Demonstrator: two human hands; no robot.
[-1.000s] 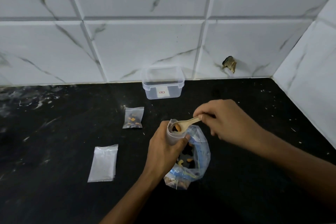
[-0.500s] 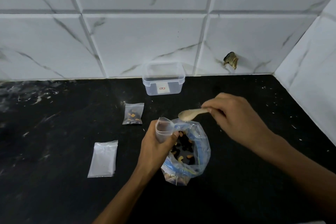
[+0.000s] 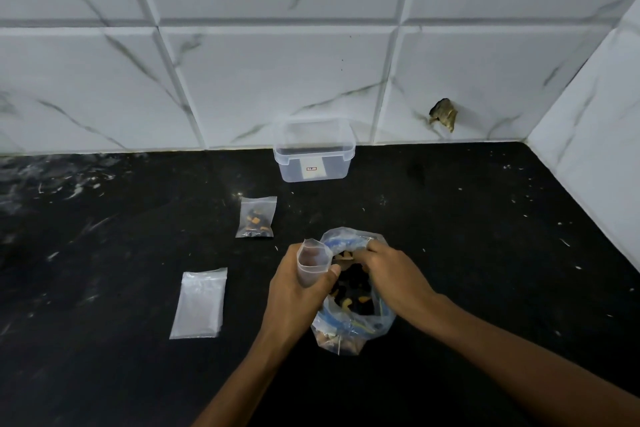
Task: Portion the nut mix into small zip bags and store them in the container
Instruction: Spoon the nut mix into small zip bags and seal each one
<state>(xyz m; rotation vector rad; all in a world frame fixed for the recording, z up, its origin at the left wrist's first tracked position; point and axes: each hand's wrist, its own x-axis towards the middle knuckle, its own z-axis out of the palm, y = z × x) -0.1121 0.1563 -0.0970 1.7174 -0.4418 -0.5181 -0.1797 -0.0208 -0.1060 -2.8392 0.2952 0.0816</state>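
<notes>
A black counter (image 3: 104, 288) is running back to a wall of white marbled tiles (image 3: 277, 80), with a side wall closing in on my right. In this one head view, my left hand (image 3: 298, 291) is wrapping around a small zip bag (image 3: 313, 263), holding it upright with its mouth gaping open. My right hand (image 3: 384, 274) is reaching down into the big bag (image 3: 353, 326) of nut mix (image 3: 353, 291), fingers curled inside its mouth; I cannot tell what they are closing on, as the plastic and my knuckles are hiding it. The big bag is sitting on the counter, touching both my hands. A filled bag (image 3: 256, 217) is lying flat behind my left hand. An empty bag (image 3: 201, 303) is lying further left. The clear container (image 3: 314, 150) is standing open against the wall, well apart from my hands.
</notes>
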